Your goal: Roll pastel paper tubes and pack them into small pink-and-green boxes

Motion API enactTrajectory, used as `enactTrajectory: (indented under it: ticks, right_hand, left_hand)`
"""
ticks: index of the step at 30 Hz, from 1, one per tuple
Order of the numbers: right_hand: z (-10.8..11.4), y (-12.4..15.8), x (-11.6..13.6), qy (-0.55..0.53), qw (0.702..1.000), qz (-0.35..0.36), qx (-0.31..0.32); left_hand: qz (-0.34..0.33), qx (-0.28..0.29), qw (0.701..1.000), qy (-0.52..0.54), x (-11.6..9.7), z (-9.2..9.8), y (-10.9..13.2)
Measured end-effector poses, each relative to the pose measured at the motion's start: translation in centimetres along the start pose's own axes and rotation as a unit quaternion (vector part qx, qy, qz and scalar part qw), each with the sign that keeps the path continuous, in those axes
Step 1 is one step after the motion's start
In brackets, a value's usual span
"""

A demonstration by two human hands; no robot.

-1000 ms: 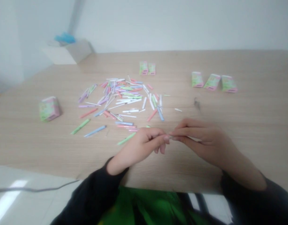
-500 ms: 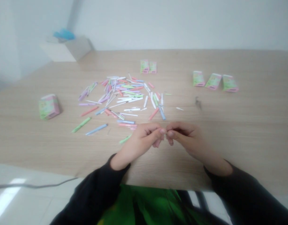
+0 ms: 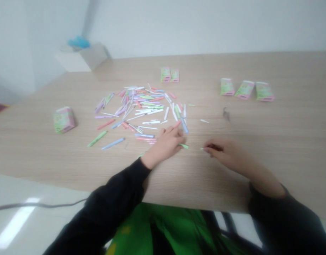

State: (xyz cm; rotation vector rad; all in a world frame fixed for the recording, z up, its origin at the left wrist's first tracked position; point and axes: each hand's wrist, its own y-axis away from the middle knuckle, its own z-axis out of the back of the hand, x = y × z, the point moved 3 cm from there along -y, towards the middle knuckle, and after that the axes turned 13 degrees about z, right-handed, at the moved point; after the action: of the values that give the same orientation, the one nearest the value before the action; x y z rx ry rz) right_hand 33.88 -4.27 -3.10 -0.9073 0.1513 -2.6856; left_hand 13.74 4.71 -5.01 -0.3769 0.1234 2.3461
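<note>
My left hand reaches over the near right edge of a scatter of coloured tubes and thin white sticks. Its fingers stretch forward, the tips over a pink tube. From beneath its thumb side pokes the end of a green tube; whether the hand touches it is hard to see. To the right, my right hand is closed in a pinch, low over the table. A tiny pale green sliver sticks out of its fingertips.
Green and pink boxes stand at the left, at the back and at the right. A small dark object and a white sliver lie right of centre. A white container is at the back left.
My hands were together, pinching something between them; now they are apart. The left has moved forward onto the tubes, the right slightly to the right. A green tube end now shows beside the left hand.
</note>
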Motion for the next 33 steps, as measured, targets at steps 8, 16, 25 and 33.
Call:
enactTrajectory:
  ticks: [8,16,25,33]
  right_hand:
    - [4.1,-1.1,6.5,0.028,0.978,0.102,-0.18]
    - [3.5,-4.6,8.2,0.039,0.974,0.147,-0.166]
    - [2.0,-4.9,9.0,0.002,0.971,0.153,-0.181]
    - [2.6,-5.3,9.8,0.015,0.973,0.156,-0.168]
  left_hand:
    - [0.01,-0.035,0.881,0.471,0.7,3.8,1.7]
    - [0.085,0.025,0.744,0.663,2.2,2.9,2.3]
    - [0.113,0.082,0.609,0.781,2.2,3.4,3.4]
    - [0.063,0.13,0.675,0.723,1.8,3.7,4.4]
